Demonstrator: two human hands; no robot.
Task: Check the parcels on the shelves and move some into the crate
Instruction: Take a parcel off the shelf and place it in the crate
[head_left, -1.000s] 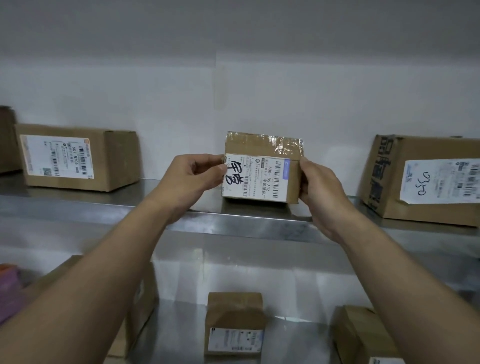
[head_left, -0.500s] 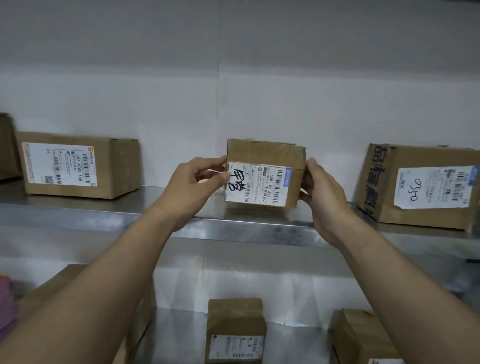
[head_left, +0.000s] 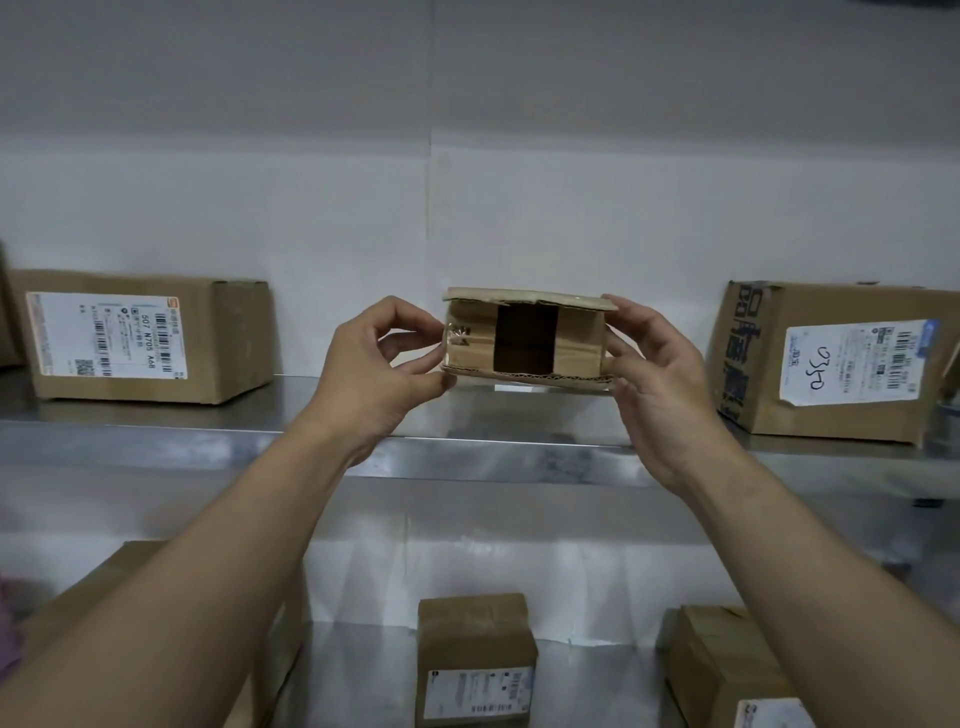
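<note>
The held parcel (head_left: 524, 338) is just above the upper shelf (head_left: 467, 457). On that shelf the left box (head_left: 145, 338) lies well left of it, the right box (head_left: 831, 364) well right; the lower box (head_left: 475, 660) stands below it.

I held the small brown parcel (head_left: 524, 338) level over the upper shelf (head_left: 467, 460), its dark-taped side facing me.

Two hands (head_left: 374, 374), two steel shelves (head_left: 467, 457), six cardboard parcels (head_left: 524, 338), plus a sliver (head_left: 6, 312) of another far left.
</note>
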